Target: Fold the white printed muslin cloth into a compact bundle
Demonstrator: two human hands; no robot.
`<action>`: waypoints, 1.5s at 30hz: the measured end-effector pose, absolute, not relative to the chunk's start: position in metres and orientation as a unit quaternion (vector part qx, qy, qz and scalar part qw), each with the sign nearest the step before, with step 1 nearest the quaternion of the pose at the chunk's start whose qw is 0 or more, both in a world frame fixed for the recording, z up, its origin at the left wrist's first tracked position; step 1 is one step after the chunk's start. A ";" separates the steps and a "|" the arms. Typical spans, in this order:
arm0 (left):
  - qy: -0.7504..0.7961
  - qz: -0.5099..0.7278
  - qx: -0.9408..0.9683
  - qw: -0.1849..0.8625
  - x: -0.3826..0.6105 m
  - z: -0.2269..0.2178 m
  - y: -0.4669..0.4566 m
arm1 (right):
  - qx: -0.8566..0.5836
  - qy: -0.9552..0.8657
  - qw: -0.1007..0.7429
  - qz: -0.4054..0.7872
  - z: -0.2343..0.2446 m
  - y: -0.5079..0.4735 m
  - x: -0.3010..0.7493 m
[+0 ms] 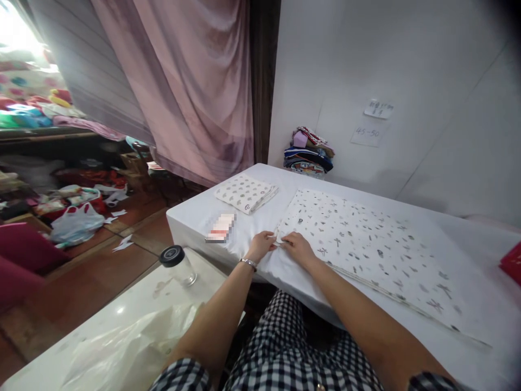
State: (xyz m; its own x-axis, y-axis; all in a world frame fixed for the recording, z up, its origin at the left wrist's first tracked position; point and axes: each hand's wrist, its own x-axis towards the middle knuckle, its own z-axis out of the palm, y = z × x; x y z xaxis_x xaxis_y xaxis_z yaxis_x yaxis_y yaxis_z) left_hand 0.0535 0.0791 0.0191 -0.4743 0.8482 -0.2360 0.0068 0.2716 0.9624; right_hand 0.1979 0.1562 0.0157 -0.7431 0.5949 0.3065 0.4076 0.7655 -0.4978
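Observation:
A large white cloth with small grey prints lies spread in flat layers on the white-covered table. At its near left corner, my left hand pinches the cloth's edge, a bracelet on the wrist. Close beside it, my right hand grips the same corner, its fingers bent and closed on the fabric. The hands are almost touching. Beyond them to the left sits a folded cloth with grey motifs. Left of my left hand lies a flat pinkish item, blurred out.
A clear jar with a black lid stands on a lower white table to the left, near a crumpled plastic bag. Folded clothes are stacked by the wall at the back. A pink curtain hangs behind.

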 end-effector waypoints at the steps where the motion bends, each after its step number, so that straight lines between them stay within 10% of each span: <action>1: 0.684 0.518 0.313 0.407 0.053 0.018 0.079 | -0.276 -0.903 0.239 0.226 0.014 0.158 0.199; 14: 0.667 0.533 0.317 0.413 0.052 0.012 0.081 | -0.329 -0.829 0.364 0.269 0.007 0.152 0.197; 27: 0.630 0.567 0.300 0.438 0.053 0.017 0.079 | -0.296 -0.926 0.212 0.094 0.015 0.139 0.190; 45: 0.610 0.590 0.280 0.450 0.055 0.021 0.078 | -0.331 -0.899 0.241 0.155 0.008 0.145 0.190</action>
